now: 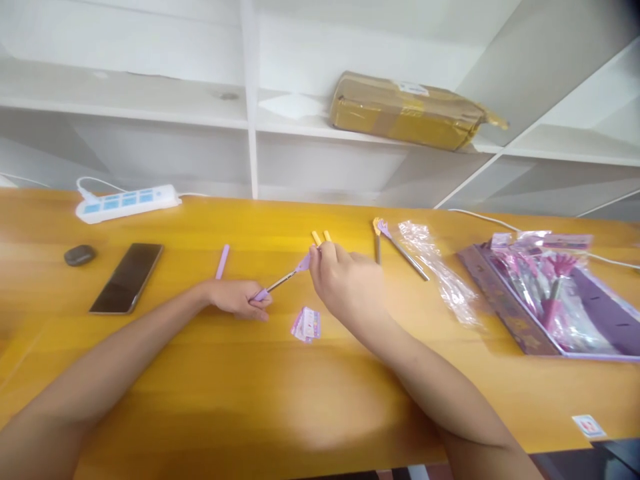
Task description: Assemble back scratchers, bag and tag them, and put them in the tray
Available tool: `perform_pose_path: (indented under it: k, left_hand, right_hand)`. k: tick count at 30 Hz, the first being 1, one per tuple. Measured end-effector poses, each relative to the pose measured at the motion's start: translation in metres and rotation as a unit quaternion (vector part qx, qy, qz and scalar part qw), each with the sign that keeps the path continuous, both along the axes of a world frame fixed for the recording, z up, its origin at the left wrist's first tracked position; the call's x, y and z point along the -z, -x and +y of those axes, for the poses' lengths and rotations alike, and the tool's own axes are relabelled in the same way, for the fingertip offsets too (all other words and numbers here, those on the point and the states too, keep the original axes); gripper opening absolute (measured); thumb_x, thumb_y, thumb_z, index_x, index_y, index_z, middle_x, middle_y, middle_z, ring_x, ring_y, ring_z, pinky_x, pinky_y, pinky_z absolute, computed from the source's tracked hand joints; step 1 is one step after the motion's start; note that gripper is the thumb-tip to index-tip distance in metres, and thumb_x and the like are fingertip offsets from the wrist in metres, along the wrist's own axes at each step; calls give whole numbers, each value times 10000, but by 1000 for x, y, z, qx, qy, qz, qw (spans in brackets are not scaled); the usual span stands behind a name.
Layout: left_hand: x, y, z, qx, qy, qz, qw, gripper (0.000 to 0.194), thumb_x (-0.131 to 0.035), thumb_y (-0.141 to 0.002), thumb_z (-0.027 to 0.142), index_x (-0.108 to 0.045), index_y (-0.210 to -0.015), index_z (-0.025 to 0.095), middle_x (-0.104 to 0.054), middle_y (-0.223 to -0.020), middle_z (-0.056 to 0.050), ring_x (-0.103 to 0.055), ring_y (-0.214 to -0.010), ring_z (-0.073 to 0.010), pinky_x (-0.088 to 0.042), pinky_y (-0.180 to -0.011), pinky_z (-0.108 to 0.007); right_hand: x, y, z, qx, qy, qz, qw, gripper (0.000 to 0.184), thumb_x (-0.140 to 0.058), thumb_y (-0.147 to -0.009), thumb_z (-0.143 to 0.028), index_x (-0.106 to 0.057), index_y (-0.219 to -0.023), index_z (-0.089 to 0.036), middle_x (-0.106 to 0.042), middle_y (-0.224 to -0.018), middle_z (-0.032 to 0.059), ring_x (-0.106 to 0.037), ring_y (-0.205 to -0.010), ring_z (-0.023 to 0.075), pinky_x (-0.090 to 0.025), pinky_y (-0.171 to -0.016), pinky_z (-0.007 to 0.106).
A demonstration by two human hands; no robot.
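My left hand (243,299) is closed around the purple handle of a slim telescopic back scratcher (283,283), its thin rod slanting up to the right. At the other end my right hand (345,273), slightly blurred, pinches the flared purple part, whose tip is hidden by the fingers. Two yellow sticks (321,237) show just beyond the right fingers; whether that hand touches them I cannot tell. Below the rod, several small printed cards (306,325) lie on the table. A loose purple tube (223,261) rests beyond my left wrist.
Right of my hands lie two hand-shaped scratcher heads on metal rods (403,250) and clear plastic wrapping (440,273). A purple box (505,300) holds wrapped pink scratchers. Leftward are a phone (127,278), a dark case (79,255) and a power strip (129,203). A taped parcel (405,110) occupies the shelf.
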State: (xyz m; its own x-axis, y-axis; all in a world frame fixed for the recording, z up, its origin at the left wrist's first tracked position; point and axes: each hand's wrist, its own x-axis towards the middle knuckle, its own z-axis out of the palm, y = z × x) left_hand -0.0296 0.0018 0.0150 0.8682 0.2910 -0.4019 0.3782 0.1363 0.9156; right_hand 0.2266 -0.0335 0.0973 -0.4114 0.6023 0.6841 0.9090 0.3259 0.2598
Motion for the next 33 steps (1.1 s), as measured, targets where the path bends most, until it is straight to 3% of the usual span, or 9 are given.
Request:
perform_pose_path:
  k: [3,8,15,20,26,29,33]
  left_hand:
    - [0,0,0,-1,12,10,1000,532,-728,-925,474,-292,-722,246,-287,-578,90,-261,-500,-107,-226,-473,-264]
    - [-2,0,1,13,-32,20,999,523,-708,-934,476,-294,-718,241,-289,-596,79,-252,-519,-113,-209,-485,-271]
    - [-5,-1,2,4,-26,25,999,531,-737,-903,478,-302,-712,240,-285,-613,73,-262,-524,-113,-214,-488,-271]
    - [-3,-2,2,-6,15,16,1000,537,-753,-898,475,-304,-716,242,-277,-608,81,-258,-510,-106,-226,-477,-263]
    - [-2,-4,1,-24,68,1,997,517,-764,-903,451,-319,-740,245,-284,-583,93,-252,-487,-100,-206,-462,-257]
    - [-2,-6,1,-25,77,11,997,512,-769,-896,460,-327,-752,246,-294,-590,91,-259,-484,-100,-214,-457,-253]
    - [-3,-7,2,-17,47,21,999,526,-771,-888,476,-323,-741,244,-308,-597,84,-267,-489,-100,-220,-459,-253]
  right_hand:
    - [2,5,-4,27,-2,-12,1000,405,-385,-1118,-327,-396,-747,-164,-453,-588,5,-359,-490,93,-126,-581,301]
    - [3,8,-10,37,-18,-22,999,391,-419,-1107,-322,-390,-748,-173,-461,-594,7,-394,-502,102,-144,-577,300]
    - [0,3,-8,32,35,-9,999,419,-379,-1115,-344,-398,-737,-164,-477,-576,15,-403,-481,100,-109,-581,297]
    - [-9,-4,-4,33,165,-10,986,438,-307,-1127,-389,-480,-811,-140,-577,-646,50,-489,-506,115,-109,-567,288]
    - [-31,-20,-5,47,365,-66,927,494,-368,-1106,-574,-556,-1064,-118,-691,-835,99,-661,-684,204,-225,-562,261]
    - [-36,-32,-5,59,418,-86,903,462,-390,-1111,-535,-564,-1137,-107,-704,-870,109,-688,-737,228,-310,-592,260]
    - [-38,-49,-6,19,472,-96,876,399,-429,-1109,-466,-606,-1172,-114,-716,-1014,123,-711,-875,259,-432,-695,298]
